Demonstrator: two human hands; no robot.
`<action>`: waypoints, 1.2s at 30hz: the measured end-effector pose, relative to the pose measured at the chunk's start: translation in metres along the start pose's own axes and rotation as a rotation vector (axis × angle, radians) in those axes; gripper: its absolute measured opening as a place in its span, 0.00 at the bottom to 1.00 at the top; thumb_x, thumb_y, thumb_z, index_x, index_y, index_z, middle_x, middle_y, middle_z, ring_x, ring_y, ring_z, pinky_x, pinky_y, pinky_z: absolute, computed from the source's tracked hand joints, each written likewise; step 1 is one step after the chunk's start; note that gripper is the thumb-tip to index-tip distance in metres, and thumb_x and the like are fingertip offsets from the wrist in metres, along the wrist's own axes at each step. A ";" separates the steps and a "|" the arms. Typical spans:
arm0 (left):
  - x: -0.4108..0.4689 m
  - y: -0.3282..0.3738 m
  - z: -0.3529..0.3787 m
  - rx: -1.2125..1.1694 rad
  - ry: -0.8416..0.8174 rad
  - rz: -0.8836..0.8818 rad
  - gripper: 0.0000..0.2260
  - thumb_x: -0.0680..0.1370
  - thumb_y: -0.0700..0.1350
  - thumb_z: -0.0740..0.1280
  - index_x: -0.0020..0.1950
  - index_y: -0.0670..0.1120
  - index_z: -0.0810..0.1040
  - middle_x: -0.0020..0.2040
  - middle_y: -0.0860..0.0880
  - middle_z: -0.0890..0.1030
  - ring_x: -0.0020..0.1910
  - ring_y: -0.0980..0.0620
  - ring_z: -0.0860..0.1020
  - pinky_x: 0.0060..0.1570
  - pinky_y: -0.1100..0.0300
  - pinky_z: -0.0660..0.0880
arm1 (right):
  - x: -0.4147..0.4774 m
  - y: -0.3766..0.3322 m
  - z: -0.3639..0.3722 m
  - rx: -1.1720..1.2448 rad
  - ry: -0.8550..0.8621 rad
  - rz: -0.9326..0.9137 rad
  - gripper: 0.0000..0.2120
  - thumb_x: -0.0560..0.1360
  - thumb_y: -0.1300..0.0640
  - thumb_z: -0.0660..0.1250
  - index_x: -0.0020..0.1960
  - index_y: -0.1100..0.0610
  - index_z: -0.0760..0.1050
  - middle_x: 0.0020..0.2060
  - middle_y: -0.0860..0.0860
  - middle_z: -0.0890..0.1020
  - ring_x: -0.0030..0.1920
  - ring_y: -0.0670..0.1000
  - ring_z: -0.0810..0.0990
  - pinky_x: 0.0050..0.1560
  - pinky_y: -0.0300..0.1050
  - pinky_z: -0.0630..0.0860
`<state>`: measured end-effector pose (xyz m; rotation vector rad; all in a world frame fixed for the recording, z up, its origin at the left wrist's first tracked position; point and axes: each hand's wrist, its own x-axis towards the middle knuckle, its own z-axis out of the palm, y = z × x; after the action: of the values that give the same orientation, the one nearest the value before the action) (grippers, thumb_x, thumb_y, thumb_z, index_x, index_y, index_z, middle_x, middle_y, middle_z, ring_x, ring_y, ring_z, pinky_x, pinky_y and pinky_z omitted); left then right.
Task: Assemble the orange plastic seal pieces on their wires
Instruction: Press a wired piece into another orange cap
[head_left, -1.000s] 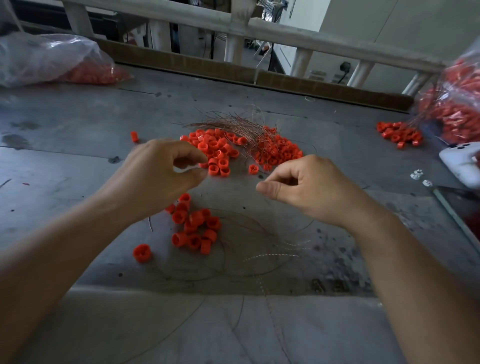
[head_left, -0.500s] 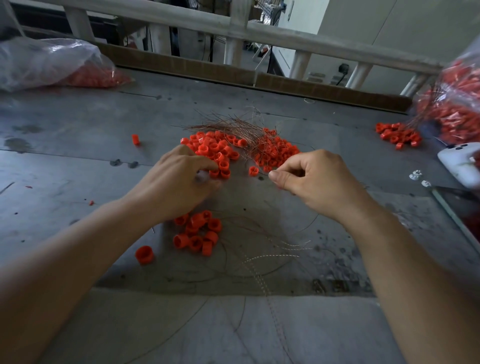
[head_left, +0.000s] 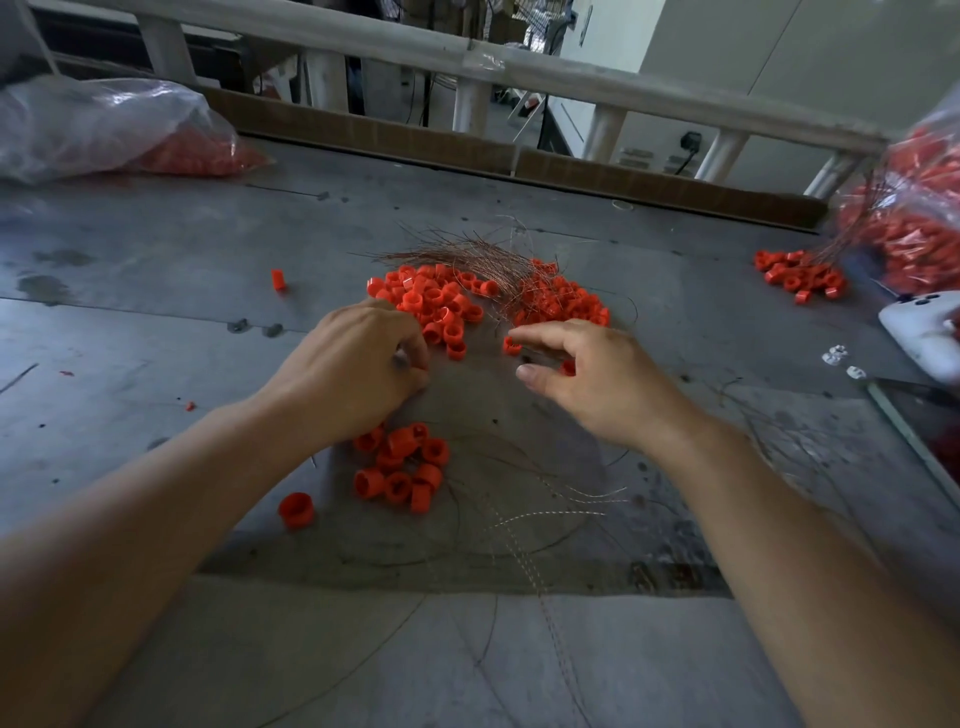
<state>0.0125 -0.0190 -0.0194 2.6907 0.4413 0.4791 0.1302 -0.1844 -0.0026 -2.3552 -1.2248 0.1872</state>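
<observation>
the lone orange piece (head_left: 511, 345) sits right by the open right grip (head_left: 597, 382); the farther left grip (head_left: 358, 366) curls, can't tell on what.

The left forearm (head_left: 156, 519) and right forearm (head_left: 779, 519) are bare, with skin uncovered right to the picture's edge. The left hand (head_left: 353, 374) and right hand (head_left: 597, 384) are bare too. The right thumb's nail (head_left: 526, 372) is short and plain.

Left hand (head_left: 353, 374) curled, knuckles beside orange ring pile (head_left: 436, 306) on table (head_left: 156, 338). Right hand (head_left: 597, 379) fingers (head_left: 545, 332) extended, tips at lone orange ring (head_left: 511, 345).
</observation>
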 end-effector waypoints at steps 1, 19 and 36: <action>-0.001 0.001 0.000 -0.009 0.004 -0.007 0.08 0.73 0.43 0.69 0.38 0.54 0.73 0.40 0.58 0.72 0.44 0.57 0.71 0.41 0.67 0.60 | 0.001 0.000 0.001 -0.014 -0.011 -0.010 0.19 0.76 0.52 0.64 0.66 0.49 0.70 0.61 0.48 0.74 0.62 0.46 0.70 0.56 0.32 0.60; -0.024 0.030 -0.019 -0.308 0.080 0.304 0.09 0.68 0.43 0.72 0.46 0.55 0.79 0.55 0.65 0.69 0.46 0.68 0.73 0.44 0.76 0.70 | -0.019 -0.027 -0.014 0.436 0.456 -0.290 0.29 0.71 0.41 0.63 0.34 0.69 0.77 0.29 0.62 0.79 0.34 0.56 0.78 0.37 0.42 0.75; -0.025 0.031 -0.017 -0.342 0.055 0.374 0.10 0.71 0.38 0.70 0.52 0.44 0.82 0.48 0.54 0.79 0.49 0.59 0.76 0.50 0.73 0.73 | -0.021 -0.032 -0.006 0.712 0.144 -0.345 0.09 0.68 0.56 0.69 0.47 0.48 0.77 0.37 0.42 0.81 0.41 0.45 0.81 0.46 0.39 0.78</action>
<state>-0.0087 -0.0502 0.0015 2.4284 -0.1291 0.6651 0.0967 -0.1877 0.0158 -1.5051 -1.2144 0.2771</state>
